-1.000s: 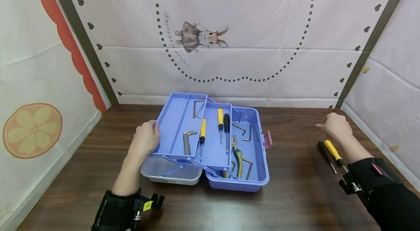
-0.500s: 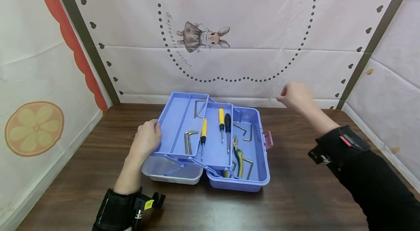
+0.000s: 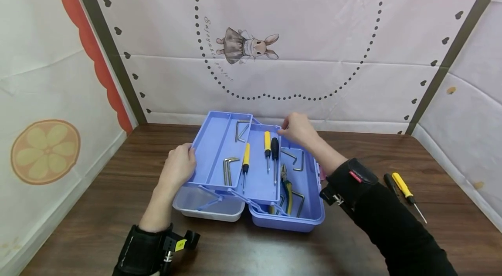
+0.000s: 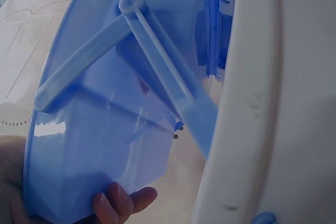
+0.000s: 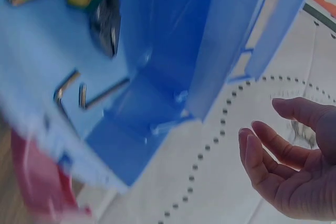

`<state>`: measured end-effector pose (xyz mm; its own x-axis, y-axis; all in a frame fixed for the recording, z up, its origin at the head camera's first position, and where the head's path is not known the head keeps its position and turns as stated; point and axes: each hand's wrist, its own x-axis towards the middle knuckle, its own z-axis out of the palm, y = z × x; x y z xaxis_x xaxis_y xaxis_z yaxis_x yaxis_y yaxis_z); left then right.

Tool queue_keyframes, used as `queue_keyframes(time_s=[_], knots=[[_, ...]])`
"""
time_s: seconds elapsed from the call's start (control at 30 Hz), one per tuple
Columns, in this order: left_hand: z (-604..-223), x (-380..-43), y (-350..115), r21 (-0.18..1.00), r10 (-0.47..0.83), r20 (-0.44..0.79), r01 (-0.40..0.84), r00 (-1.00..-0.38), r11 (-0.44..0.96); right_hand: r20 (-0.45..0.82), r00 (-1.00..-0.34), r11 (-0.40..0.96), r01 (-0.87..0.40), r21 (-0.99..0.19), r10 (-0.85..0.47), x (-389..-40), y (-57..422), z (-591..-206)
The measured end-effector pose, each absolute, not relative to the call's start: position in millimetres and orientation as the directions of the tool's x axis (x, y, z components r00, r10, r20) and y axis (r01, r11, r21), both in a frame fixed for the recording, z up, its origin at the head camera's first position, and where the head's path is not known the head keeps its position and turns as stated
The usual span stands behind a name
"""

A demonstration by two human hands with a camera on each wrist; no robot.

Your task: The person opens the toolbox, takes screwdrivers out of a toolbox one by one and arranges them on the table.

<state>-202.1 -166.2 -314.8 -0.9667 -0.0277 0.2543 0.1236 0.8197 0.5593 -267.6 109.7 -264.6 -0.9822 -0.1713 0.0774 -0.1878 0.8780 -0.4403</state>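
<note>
A blue toolbox (image 3: 288,224) stands with its stepped trays fanned out to the left. My left hand (image 3: 179,165) grips the left edge of the upper tray (image 3: 207,149); in the left wrist view its fingertips (image 4: 122,200) curl under the tray. My right hand (image 3: 300,130) is at the far right corner of the middle tray (image 3: 259,176). In the right wrist view that hand (image 5: 302,163) holds nothing, its fingers loosely bent and apart from the thumb. Yellow-handled screwdrivers (image 3: 267,143) and a black one (image 3: 275,149) lie in the trays, with several hex keys (image 3: 227,170).
Pliers (image 3: 288,195) and more hex keys (image 3: 301,204) lie in the box's base. Its translucent lid (image 3: 208,213) rests on the table at left; a pink latch (image 5: 42,174) hangs at right. A yellow (image 3: 403,184) and a black screwdriver (image 3: 390,183) lie on the table at right.
My right hand has moved left from beside the two table screwdrivers, over the table, to the toolbox's far right corner. The left hand has kept its grip on the upper tray.
</note>
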Motion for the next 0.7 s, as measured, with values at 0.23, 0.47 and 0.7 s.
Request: queue_keyframes(time_s=[0.23, 0.47, 0.7], knots=[[-315, -201, -165, 0.554, -0.022, 0.257, 0.129, -0.966, 0.822, 0.075, -0.978, 0.881, -0.206, -0.425, -0.192, -274, 85, -281], [-316, -200, -165, 0.559, -0.020, 0.248, 0.127, -0.969, 0.820, 0.031, -0.989, 0.908, -0.143, -0.394, -0.142, -279, 70, -294], [-315, -200, -164, 0.561, -0.025, 0.237, 0.116, -0.971, 0.819, 0.047, -0.994, 0.929, -0.112, -0.354, -0.102, -284, 64, -305]])
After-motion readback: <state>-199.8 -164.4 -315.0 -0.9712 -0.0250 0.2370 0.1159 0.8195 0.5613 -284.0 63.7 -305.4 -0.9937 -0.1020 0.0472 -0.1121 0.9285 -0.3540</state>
